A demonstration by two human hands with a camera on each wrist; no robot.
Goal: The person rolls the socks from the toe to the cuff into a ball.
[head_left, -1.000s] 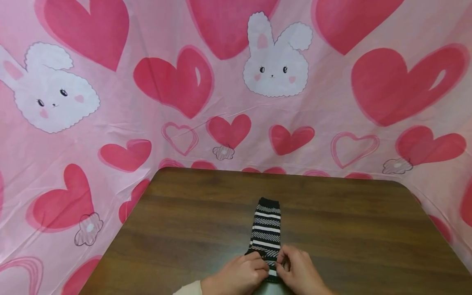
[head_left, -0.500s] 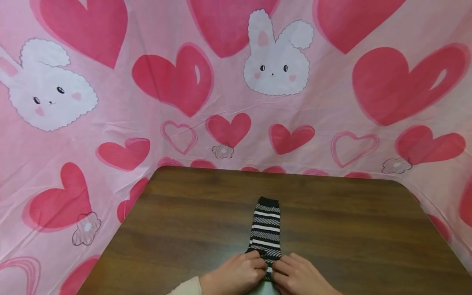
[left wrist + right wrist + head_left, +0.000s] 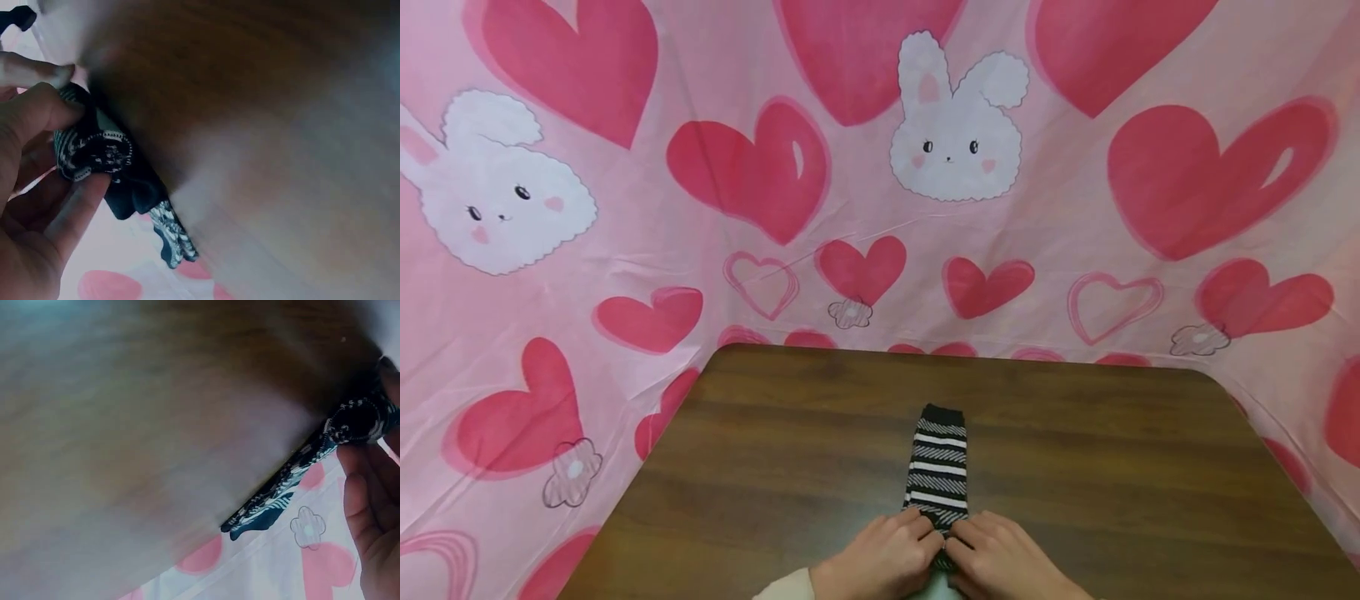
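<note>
A black sock with white and grey stripes lies lengthwise on the table, its black far end pointing away from me. My left hand grips the near end from the left. From the right, my right hand holds the same end, fingertips almost meeting the left ones. The left wrist view shows the near end as a thick roll between thumb and fingers. In the right wrist view the roll's round end sits at the right fingers, and the flat part of the sock stretches away along the tabletop.
The brown wood-grain table has rounded far corners. Behind it and at both sides hangs a pink cloth printed with hearts, rabbits and flowers.
My right hand has shifted left and its fingers have closed over the sock's near end, beside the left hand. Less of that end shows between the hands. The far part lies still.
</note>
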